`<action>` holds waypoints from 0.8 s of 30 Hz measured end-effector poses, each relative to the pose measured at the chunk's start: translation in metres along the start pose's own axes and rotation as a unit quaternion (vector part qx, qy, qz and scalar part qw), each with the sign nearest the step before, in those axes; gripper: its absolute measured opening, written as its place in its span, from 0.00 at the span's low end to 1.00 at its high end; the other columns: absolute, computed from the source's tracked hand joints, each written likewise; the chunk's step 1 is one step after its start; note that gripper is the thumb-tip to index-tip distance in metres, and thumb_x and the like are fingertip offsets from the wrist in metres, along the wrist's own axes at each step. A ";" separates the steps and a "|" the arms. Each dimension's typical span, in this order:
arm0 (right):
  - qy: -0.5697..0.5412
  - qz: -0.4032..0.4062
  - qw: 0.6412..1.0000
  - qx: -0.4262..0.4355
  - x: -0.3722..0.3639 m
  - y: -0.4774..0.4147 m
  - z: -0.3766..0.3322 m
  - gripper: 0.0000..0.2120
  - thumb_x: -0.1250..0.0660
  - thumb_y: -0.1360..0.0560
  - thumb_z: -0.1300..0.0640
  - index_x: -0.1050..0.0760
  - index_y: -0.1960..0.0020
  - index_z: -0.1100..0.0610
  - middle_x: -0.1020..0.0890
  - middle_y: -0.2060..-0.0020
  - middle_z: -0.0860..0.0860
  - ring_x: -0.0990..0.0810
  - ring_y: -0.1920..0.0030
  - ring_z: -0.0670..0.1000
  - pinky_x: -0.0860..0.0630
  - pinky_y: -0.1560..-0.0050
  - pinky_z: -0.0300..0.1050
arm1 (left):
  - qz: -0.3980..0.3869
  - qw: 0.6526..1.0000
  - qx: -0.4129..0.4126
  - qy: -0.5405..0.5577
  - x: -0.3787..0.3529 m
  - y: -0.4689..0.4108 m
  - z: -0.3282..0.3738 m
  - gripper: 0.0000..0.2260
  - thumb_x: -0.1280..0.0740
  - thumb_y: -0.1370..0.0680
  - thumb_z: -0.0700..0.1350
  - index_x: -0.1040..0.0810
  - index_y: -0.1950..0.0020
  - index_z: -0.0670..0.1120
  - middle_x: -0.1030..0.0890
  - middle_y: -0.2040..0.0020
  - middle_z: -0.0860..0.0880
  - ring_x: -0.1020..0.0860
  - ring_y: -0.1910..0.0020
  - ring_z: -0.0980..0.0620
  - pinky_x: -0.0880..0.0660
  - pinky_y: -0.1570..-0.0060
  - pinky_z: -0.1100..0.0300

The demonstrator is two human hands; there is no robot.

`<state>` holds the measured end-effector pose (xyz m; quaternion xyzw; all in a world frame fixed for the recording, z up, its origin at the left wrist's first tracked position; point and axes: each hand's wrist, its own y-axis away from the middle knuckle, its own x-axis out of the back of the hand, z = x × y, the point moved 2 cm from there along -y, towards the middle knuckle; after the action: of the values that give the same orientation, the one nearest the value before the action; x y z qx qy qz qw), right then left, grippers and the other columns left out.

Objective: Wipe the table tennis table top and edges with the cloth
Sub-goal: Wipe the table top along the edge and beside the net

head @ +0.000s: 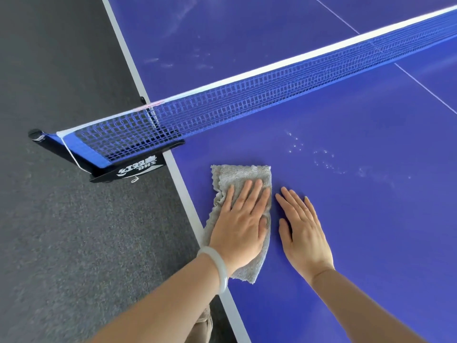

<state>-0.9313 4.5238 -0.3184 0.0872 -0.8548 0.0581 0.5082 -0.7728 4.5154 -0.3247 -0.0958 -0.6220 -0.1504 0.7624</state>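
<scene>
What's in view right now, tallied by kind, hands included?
Hands: 2, left hand flat on the cloth, right hand flat on the bare table
Cloth: 1, grey
Table tennis table: 1, blue
Net: 1, blue with white top band
Net clamp: 1, black
Bracelet: 1, pale, on the left wrist
Total: 7

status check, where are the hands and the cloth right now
Left hand flat on grey cloth, no grip. Right hand flat on bare table top beside it. Cloth near side edge. Net ahead, white specks unwiped.
</scene>
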 end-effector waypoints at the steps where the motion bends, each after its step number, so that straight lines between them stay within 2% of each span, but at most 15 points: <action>1: -0.017 0.005 1.000 -0.006 0.001 0.000 0.000 0.23 0.44 0.18 0.61 0.36 0.23 0.54 0.37 0.23 0.45 0.44 0.22 0.41 0.49 0.21 0.48 | -0.007 0.999 -0.037 0.012 0.004 -0.011 -0.004 0.25 0.55 0.16 0.50 0.56 0.19 0.48 0.57 0.19 0.50 0.61 0.21 0.52 0.58 0.23 0.45; 3: -0.081 0.028 0.995 -0.058 0.003 -0.002 -0.002 0.25 0.43 0.19 0.65 0.35 0.24 0.51 0.35 0.25 0.40 0.43 0.23 0.40 0.48 0.21 0.46 | -0.021 0.990 -0.077 0.117 0.013 -0.038 -0.011 0.25 0.51 0.15 0.46 0.52 0.19 0.49 0.52 0.19 0.53 0.57 0.21 0.56 0.60 0.23 0.52; 5: -0.145 0.075 0.976 -0.147 0.002 -0.003 -0.012 0.24 0.43 0.19 0.67 0.33 0.26 0.50 0.36 0.27 0.36 0.43 0.23 0.41 0.44 0.22 0.47 | -0.014 0.953 -0.043 0.298 0.028 -0.057 -0.023 0.24 0.46 0.16 0.38 0.43 0.20 0.47 0.41 0.21 0.52 0.47 0.22 0.57 0.54 0.23 0.60; 6: -0.142 0.111 0.970 -0.162 0.002 -0.006 -0.024 0.23 0.43 0.19 0.67 0.32 0.26 0.53 0.35 0.27 0.38 0.42 0.24 0.42 0.41 0.23 0.49 | 0.009 0.940 -0.023 0.340 0.033 -0.061 -0.033 0.23 0.45 0.18 0.35 0.38 0.22 0.45 0.36 0.23 0.50 0.42 0.23 0.56 0.49 0.24 0.61; 8: -0.096 0.153 0.977 -0.111 -0.005 -0.018 -0.058 0.21 0.42 0.20 0.66 0.31 0.27 0.58 0.33 0.26 0.47 0.41 0.23 0.47 0.40 0.24 0.51 | 0.074 0.955 0.005 0.289 0.041 -0.065 -0.058 0.21 0.42 0.20 0.33 0.31 0.27 0.41 0.29 0.28 0.45 0.35 0.26 0.50 0.41 0.25 0.55; 10: -0.051 0.107 0.991 -0.067 -0.020 -0.039 -0.088 0.23 0.42 0.19 0.62 0.37 0.24 0.59 0.38 0.22 0.51 0.46 0.21 0.49 0.47 0.21 0.49 | 0.097 0.977 0.033 0.189 0.044 -0.068 -0.088 0.20 0.40 0.20 0.34 0.30 0.28 0.39 0.28 0.28 0.43 0.34 0.26 0.46 0.38 0.26 0.50; 13: 0.040 0.008 0.990 -0.137 -0.044 -0.071 -0.101 0.29 0.53 0.16 0.49 0.58 0.19 0.55 0.58 0.20 0.50 0.64 0.21 0.48 0.64 0.21 0.48 | 0.072 0.991 0.059 0.095 0.042 -0.070 -0.128 0.20 0.42 0.17 0.39 0.34 0.25 0.38 0.33 0.25 0.42 0.38 0.24 0.45 0.41 0.25 0.51; 15: 0.102 -0.013 0.984 -0.145 -0.053 -0.082 -0.095 0.29 0.59 0.17 0.46 0.64 0.20 0.54 0.64 0.21 0.50 0.69 0.22 0.50 0.68 0.22 0.50 | 0.064 0.994 0.050 0.072 0.040 -0.070 -0.141 0.21 0.43 0.17 0.42 0.36 0.24 0.39 0.35 0.24 0.42 0.39 0.24 0.46 0.41 0.25 0.50; 20: 0.123 -0.050 0.990 -0.041 -0.054 -0.108 -0.084 0.29 0.60 0.18 0.44 0.59 0.19 0.50 0.59 0.20 0.45 0.67 0.22 0.47 0.65 0.22 0.50 | 0.076 0.992 0.049 0.082 0.035 -0.070 -0.143 0.21 0.44 0.17 0.43 0.36 0.24 0.39 0.35 0.24 0.44 0.38 0.24 0.47 0.39 0.25 0.49; 24: 0.133 -0.075 0.987 0.051 -0.043 -0.168 -0.070 0.27 0.61 0.17 0.42 0.56 0.19 0.47 0.55 0.20 0.42 0.65 0.22 0.43 0.67 0.23 0.46 | 0.042 0.995 0.054 0.072 0.033 -0.073 -0.147 0.22 0.47 0.16 0.45 0.40 0.22 0.42 0.40 0.22 0.46 0.42 0.22 0.48 0.42 0.24 0.51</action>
<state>-0.8160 4.3766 -0.3206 0.1689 -0.7668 0.0746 0.6148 -0.6571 4.3950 -0.3264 -0.0695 -0.5685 -0.0904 0.8148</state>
